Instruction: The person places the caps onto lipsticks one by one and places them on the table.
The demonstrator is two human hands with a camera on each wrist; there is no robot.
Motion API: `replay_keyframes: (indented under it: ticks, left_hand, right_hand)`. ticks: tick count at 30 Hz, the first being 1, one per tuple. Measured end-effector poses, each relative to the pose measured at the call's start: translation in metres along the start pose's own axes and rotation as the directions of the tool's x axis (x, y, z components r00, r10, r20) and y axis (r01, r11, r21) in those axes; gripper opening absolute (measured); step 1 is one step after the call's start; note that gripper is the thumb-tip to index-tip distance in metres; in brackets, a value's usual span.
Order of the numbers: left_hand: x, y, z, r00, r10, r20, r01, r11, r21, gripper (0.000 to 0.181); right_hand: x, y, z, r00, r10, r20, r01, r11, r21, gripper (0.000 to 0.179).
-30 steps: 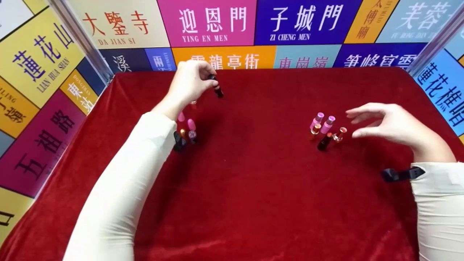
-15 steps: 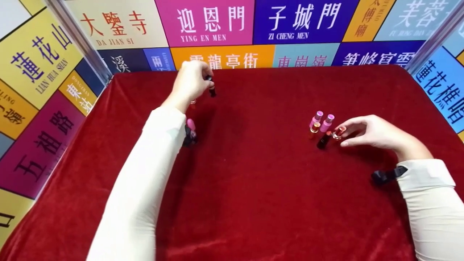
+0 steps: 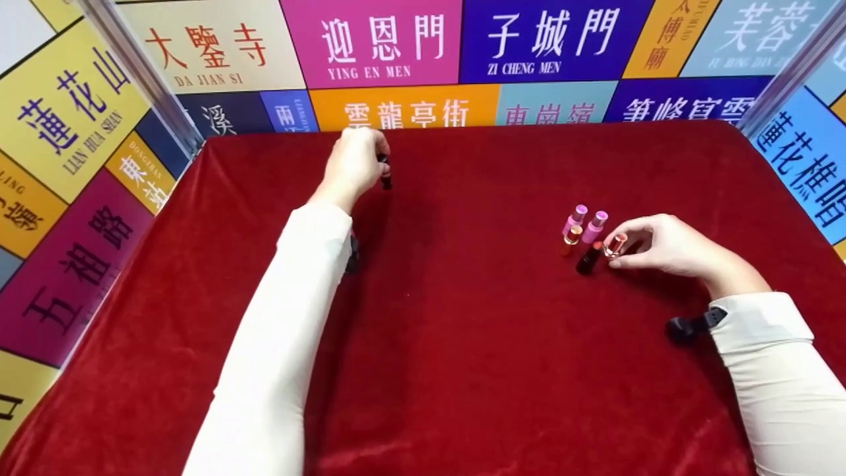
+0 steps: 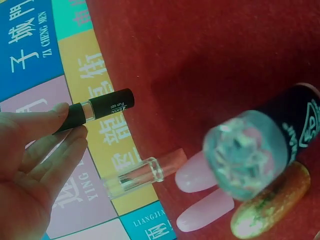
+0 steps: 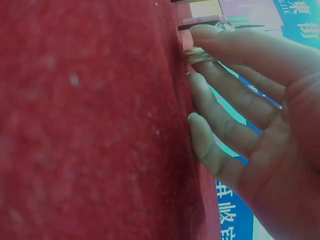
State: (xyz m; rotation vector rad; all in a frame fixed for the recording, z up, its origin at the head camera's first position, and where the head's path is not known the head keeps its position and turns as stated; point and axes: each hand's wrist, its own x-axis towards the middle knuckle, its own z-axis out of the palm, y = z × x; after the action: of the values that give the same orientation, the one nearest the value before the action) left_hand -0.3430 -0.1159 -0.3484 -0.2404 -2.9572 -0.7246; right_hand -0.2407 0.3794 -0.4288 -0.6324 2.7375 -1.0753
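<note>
At the far left of the table, my left hand point(image 3: 355, 158) pinches a black lipstick tube point(image 3: 385, 177) by its upper end. The left wrist view shows this black tube point(image 4: 112, 101) with a pale band at its middle. On the right, thumb and fingers of my right hand point(image 3: 674, 250) are around a lipstick point(image 3: 618, 243) with a red tip and shiny collar; its lower part is mostly hidden by the fingers. Close beside it stand a black lipstick point(image 3: 587, 260) with a red tip, a gold-topped red one point(image 3: 572, 239) and two pink tubes point(image 3: 595, 226).
Under the left forearm, the left wrist view shows a clear-topped tube point(image 4: 134, 177), two pink tubes point(image 4: 206, 210), a gold one point(image 4: 272, 202) and a dark tube with a faceted clear top point(image 4: 245, 155). A red velvet cloth point(image 3: 462, 357) covers the table; printed panels point(image 3: 377, 43) border its back.
My right hand has come in from the right, its fingers closing around the red-tipped lipstick. My left hand has lowered slightly with the black tube, its forearm shifting right over the left group.
</note>
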Motion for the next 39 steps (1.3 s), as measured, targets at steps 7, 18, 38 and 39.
replay_keyframes:
  ticks: [7,18,38,39]
  left_hand:
    - [0.0,0.0,0.009,1.0,0.014,-0.002,-0.014,1.0,0.008,0.018]
    - [0.002,0.011,0.021,0.999,-0.011,0.034,0.01,0.999,0.032,0.02]
    - [0.005,0.005,0.025,0.999,-0.028,0.02,0.027,0.997,0.076,0.02]
    - [0.005,0.004,0.026,0.999,-0.03,0.018,0.028,0.997,0.074,0.02]
  right_hand:
    - [0.0,-0.002,0.002,1.0,0.021,0.006,-0.021,0.999,-0.035,0.024]
    - [0.0,-0.003,0.002,1.0,0.022,0.011,-0.022,0.998,-0.051,0.023]
    - [0.0,-0.006,-0.002,1.0,0.017,0.015,-0.016,0.997,-0.074,0.021]
    - [0.0,-0.006,-0.002,1.0,0.016,0.015,-0.015,0.997,-0.073,0.021]
